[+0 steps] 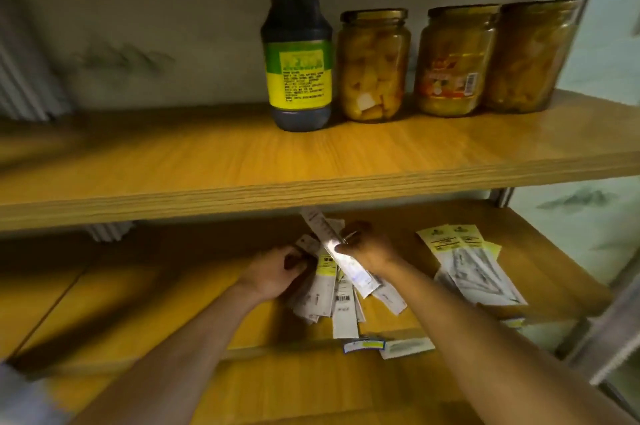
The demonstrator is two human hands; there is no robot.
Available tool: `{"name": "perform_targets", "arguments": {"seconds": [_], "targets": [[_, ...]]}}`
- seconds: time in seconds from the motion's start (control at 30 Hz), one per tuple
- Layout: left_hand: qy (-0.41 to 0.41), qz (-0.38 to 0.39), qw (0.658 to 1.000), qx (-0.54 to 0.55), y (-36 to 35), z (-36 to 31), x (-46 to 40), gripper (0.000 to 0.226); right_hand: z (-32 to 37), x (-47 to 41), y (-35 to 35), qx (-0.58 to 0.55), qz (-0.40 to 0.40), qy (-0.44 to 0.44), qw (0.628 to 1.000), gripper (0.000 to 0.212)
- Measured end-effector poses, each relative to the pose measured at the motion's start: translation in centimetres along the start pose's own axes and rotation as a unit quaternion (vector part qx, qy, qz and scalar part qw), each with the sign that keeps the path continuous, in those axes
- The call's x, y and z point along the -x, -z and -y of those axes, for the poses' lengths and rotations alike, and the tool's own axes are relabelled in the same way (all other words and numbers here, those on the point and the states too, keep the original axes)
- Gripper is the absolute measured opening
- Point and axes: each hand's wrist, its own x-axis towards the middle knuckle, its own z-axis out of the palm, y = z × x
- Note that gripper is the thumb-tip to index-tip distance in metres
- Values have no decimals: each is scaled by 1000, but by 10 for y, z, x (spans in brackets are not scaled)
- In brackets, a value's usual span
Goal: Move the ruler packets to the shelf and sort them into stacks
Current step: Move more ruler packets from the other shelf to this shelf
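On lower wooden shelf (145,289): left hand (277,272) grips loose fan of white-and-yellow ruler packets (325,293); right hand (367,248) pinches one long white packet (341,258); sorted stack (474,262) at 3 o'clock.

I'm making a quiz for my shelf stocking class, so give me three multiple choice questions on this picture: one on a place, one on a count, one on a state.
1. Where does the dark bottle stand?
A. Left of the jars
B. Between two jars
C. On the lower shelf

2. How many glass jars are on the upper shelf?
A. One
B. Three
C. Five

3. What is the right hand doing?
A. Resting flat
B. Gripping a jar
C. Holding a ruler packet

Answers: 1 A, it stands left of all jars. 2 B, three in a row. 3 C, its fingers grip one packet above the pile.
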Motion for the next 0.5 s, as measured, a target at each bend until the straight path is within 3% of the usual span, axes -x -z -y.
{"name": "perform_targets", "arguments": {"seconds": [0.33, 0.5], "targets": [[83, -20, 995, -56, 41, 43, 42, 27, 2, -1, 13, 61, 62, 23, 996, 51], [101, -15, 987, -128, 72, 40, 64, 39, 22, 2, 22, 113, 88, 76, 987, 43]]}}
